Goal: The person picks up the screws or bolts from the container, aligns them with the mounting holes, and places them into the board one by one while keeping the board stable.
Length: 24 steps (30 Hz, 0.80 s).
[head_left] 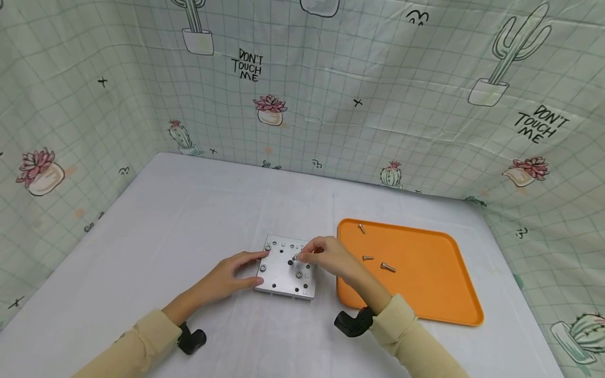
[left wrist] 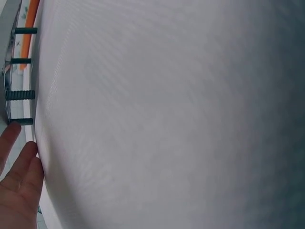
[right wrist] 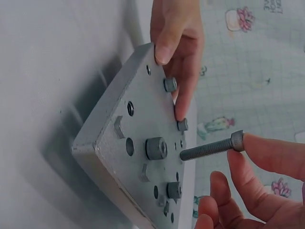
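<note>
A thick silver metal plate point(head_left: 279, 265) with several holes sits on the table. Socket head screws point(right wrist: 157, 149) stand in some of its holes, and their threaded shanks point(left wrist: 21, 95) stick out below it. My left hand point(head_left: 227, 275) rests at the plate's left edge, thumb on the near corner and forefinger by a screw head farther back. Between thumb and forefinger my right hand point(head_left: 326, 254) pinches another socket head screw point(right wrist: 209, 149) by its head. That screw slants, its tip right at the plate's top face near the middle.
To the right of the plate lies an orange tray point(head_left: 406, 227). It carries a larger screw point(head_left: 388, 267) and two smaller screws point(head_left: 362, 229). A white cloth point(head_left: 212, 205) covers the table, and a printed curtain point(head_left: 321, 121) hangs behind and at the sides.
</note>
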### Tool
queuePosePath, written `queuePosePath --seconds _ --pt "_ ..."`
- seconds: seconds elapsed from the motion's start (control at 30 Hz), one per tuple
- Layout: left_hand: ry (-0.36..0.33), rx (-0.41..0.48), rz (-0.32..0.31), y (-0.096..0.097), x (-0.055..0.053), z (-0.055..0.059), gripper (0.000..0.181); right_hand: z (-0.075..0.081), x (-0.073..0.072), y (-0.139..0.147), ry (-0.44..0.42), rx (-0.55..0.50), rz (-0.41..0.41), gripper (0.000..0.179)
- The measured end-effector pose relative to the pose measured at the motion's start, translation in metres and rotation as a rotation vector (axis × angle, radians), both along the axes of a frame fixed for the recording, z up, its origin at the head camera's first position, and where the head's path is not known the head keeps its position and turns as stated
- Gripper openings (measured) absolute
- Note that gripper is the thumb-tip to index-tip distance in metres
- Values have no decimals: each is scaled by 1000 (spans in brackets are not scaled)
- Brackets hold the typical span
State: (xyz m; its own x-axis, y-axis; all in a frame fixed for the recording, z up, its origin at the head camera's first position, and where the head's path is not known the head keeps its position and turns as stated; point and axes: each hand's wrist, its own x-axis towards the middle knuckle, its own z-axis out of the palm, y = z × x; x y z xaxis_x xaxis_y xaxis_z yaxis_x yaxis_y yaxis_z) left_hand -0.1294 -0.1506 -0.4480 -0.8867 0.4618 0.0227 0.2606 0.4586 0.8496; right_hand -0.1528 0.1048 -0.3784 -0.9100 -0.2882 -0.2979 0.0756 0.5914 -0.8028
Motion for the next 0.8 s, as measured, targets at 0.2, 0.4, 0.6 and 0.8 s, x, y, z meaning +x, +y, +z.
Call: queuePosePath --seconds 0.2,0.4,0.6,0.8 --pt "-11 -2 2 0 0 1 59 -6 -1 -5 -8 5 1 11" --pt "-6 -6 2 1 0 1 59 -9 -1 -8 -23 13 -16 13" --pt "-13 -13 3 1 0 1 59 -11 -1 -10 -22 36 -39 12" --pt "-18 -8 0 1 0 2 58 -15 -2 -14 23 118 -47 14"
